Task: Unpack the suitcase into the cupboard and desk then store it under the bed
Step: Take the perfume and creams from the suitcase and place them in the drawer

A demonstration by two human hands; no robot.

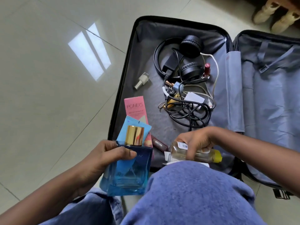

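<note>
Suitcase (129,46) lies open flat on the tiled floor, filling the centre and right of the frame; its left half holds the loose items, its right half shows only grey lining and a strap.

Left hand (103,157), lower left, grips a blue glass perfume bottle (129,169) with a gold cap, thumb across the front face; a light blue sachet (125,127) is held behind it in the same hand. Judged: thick glass, heavy for its size, smooth, breakable on tile. Best held by the flat body, not the cap, which may pull off.

Right hand (194,142), lower centre, fingers curled round a clear oil bottle (203,154) with a yellow cap, lying on its side at the near edge of the left half. Judged: light plastic, possibly slick; grip mid-body, keep cap upward.

Remaining in the left half: pink Pond's box (134,106), small pale bottle (142,79), headphones (190,44), a cable tangle (186,109), red lipstick (207,69). The cables will likely drag neighbours if lifted by one strand; gather the whole bundle.
</note>
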